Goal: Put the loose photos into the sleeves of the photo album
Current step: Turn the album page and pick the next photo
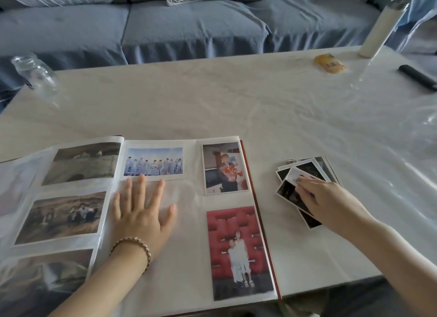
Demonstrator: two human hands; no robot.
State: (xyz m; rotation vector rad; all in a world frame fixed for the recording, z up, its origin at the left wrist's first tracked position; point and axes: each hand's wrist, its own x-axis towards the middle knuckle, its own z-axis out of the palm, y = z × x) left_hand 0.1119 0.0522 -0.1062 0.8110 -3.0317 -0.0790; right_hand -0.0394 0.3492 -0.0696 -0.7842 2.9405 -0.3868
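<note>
1. Open photo album (189,222) flat on the counter (236,104), near its front edge, red cover rim showing along the right side.
2. Left page: three landscape photos sleeved, one above another.
3. Right page: group photo (153,161) top left, portrait with flowers (224,169) top right, red-backdrop photo (238,253) bottom right; sleeve below the group photo unfilled.
4. Left hand (139,219) pressed flat on that unfilled sleeve, fingers spread wide, fingertips touching the lower edge of the group photo; nothing held; chain bracelet (134,245) at the wrist.
5. Loose photos (305,174) fanned in a small pile on the counter just right of the album, apart from it.
6. Right hand (326,198) lying over the pile, fingertips (301,180) down on the top white-bordered print; grip narrow, pressing rather than clearly lifting; pinch itself impossible to confirm.
7. Farther back: glass jar (33,73) at left, yellow packet (328,63), white bottle (380,30) and black remote (417,76) at right, blue sofa (189,25) behind.
</note>
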